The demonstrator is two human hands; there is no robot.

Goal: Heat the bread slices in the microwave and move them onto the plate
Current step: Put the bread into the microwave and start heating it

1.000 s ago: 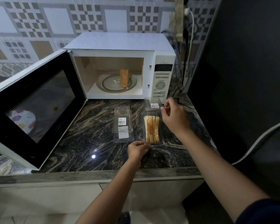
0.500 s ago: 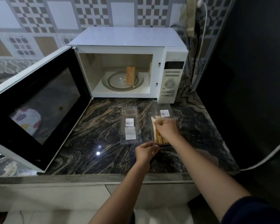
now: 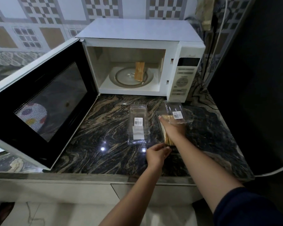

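A white microwave [image 3: 183,74] stands open at the back of the dark marbled counter [image 3: 104,128]. On its glass turntable [image 3: 126,79] bread slices [image 3: 139,71] stand on edge. In front, a clear plastic box [image 3: 175,115] with its lid raised holds more bread slices [image 3: 167,140]. My right hand [image 3: 173,128] reaches into that box and closes on the slices there. My left hand [image 3: 156,154] pinches the box's near edge. No plate is in direct sight.
An empty clear plastic box [image 3: 138,126] with a barcode label lies left of the bread box. The microwave door [image 3: 39,103] swings far out to the left over the counter. White cables [image 3: 219,38] hang at the right by a dark wall.
My right hand came down from the raised lid into the box and closed on the bread slices. My left hand stayed on the box's near edge. The camera moved closer.
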